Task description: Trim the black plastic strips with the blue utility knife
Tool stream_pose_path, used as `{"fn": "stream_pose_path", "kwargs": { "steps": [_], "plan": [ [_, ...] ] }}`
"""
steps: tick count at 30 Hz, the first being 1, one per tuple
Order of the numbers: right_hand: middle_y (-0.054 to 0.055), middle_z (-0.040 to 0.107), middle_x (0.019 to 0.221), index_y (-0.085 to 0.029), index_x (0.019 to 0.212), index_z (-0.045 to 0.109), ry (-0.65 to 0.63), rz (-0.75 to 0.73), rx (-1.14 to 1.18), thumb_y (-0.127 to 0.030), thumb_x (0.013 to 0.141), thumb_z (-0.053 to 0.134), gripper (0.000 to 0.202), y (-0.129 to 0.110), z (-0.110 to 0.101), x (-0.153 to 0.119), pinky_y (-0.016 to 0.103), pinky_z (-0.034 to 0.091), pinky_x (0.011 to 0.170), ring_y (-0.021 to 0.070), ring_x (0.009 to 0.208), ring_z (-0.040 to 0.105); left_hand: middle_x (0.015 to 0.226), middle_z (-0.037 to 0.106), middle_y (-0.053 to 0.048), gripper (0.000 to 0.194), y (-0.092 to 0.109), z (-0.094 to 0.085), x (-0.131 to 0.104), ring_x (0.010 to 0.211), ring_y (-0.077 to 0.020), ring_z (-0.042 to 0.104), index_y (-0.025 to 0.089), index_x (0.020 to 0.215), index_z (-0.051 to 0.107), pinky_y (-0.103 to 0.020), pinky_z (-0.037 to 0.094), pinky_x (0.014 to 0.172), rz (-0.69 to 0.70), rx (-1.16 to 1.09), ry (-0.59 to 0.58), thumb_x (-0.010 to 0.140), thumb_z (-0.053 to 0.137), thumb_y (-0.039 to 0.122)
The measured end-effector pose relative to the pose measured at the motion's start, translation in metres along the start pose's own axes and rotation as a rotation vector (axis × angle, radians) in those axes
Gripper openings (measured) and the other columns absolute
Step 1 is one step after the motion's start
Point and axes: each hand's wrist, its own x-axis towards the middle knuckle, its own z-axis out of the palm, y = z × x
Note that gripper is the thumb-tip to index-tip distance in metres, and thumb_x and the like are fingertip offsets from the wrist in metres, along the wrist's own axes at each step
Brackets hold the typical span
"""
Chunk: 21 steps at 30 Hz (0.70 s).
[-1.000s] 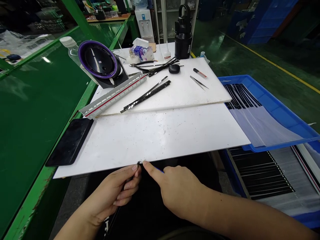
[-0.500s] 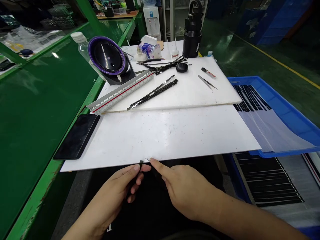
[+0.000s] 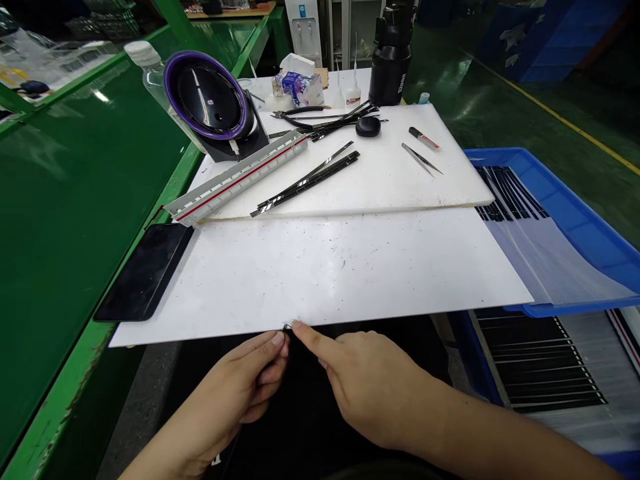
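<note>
My left hand is closed at the front edge of the white board, its thumb and forefinger pinching the end of a small dark strip. Most of that strip is hidden by the fingers. Just to the right, my right hand points its forefinger at the strip's tip, the other fingers curled under. A thin, pointed sliver shows by that fingertip; whatever the curled fingers grip is hidden. Further back, several black strips lie on a thick white foam slab.
A scale ruler and a black phone lie at left, below a purple-rimmed fan. Tweezers, a capped marker-like tool and cutting pliers rest on the slab. Blue trays of strips stand right.
My left fingers have closed together, and the dark strip's end shows less. My right fingertip has moved slightly left and closer to it. The view has shifted a little.
</note>
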Motion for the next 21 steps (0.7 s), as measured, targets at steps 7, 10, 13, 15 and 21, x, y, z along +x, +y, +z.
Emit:
{"fn": "stream_pose_path", "kwargs": {
  "steps": [7, 10, 13, 15, 21],
  "plan": [
    [0.003, 0.068, 0.074, -0.026, 0.159, 0.025, -0.033, 0.020, -0.095, -0.011, 0.088, 0.042, 0.074, -0.003, 0.003, 0.004, 0.029, 0.026, 0.046, 0.0193, 0.053, 0.058, 0.056, 0.037, 0.008, 0.046, 0.000, -0.001, 0.000, 0.045, -0.0033, 0.018, 0.018, 0.073, 0.059, -0.013, 0.012, 0.037, -0.007, -0.003, 0.020, 0.073, 0.074, 0.061],
    [0.003, 0.067, 0.075, -0.027, 0.159, 0.024, -0.027, 0.027, -0.101, -0.011, 0.087, 0.043, 0.077, -0.003, 0.006, 0.003, 0.029, 0.029, 0.046, 0.0200, 0.052, 0.057, 0.056, 0.039, 0.008, 0.042, -0.001, -0.002, -0.001, 0.044, -0.0029, 0.019, 0.018, 0.076, 0.063, -0.013, 0.014, 0.036, -0.010, -0.042, 0.009, 0.077, 0.073, 0.058],
    [0.005, 0.070, 0.083, -0.025, 0.160, 0.023, 0.031, 0.007, 0.076, -0.011, 0.092, 0.038, 0.071, 0.002, 0.004, -0.004, 0.031, 0.041, 0.055, 0.0215, 0.063, 0.063, 0.057, 0.046, 0.006, 0.036, -0.002, -0.002, -0.006, 0.042, -0.0026, 0.021, 0.019, 0.084, 0.068, -0.012, 0.018, 0.034, -0.006, -0.127, -0.033, 0.081, 0.070, 0.055],
    [0.004, 0.069, 0.087, -0.023, 0.161, 0.019, 0.123, 0.023, 0.250, -0.011, 0.094, 0.036, 0.070, 0.006, 0.001, -0.012, 0.032, 0.046, 0.063, 0.0213, 0.070, 0.064, 0.061, 0.052, 0.004, 0.035, -0.003, -0.002, -0.012, 0.040, -0.0019, 0.021, 0.019, 0.091, 0.072, -0.012, 0.018, 0.032, -0.001, -0.188, -0.080, 0.083, 0.068, 0.053],
    [-0.001, 0.062, 0.076, -0.026, 0.161, 0.015, 0.436, 0.113, 0.427, -0.015, 0.100, 0.034, 0.065, 0.025, -0.016, -0.026, 0.029, 0.045, 0.055, 0.0166, 0.056, 0.056, 0.054, 0.052, 0.003, 0.042, 0.000, 0.005, -0.037, 0.035, 0.0000, 0.018, 0.014, 0.111, 0.074, -0.012, 0.015, 0.031, 0.024, -0.354, -0.167, 0.090, 0.062, 0.047]
  ]
}}
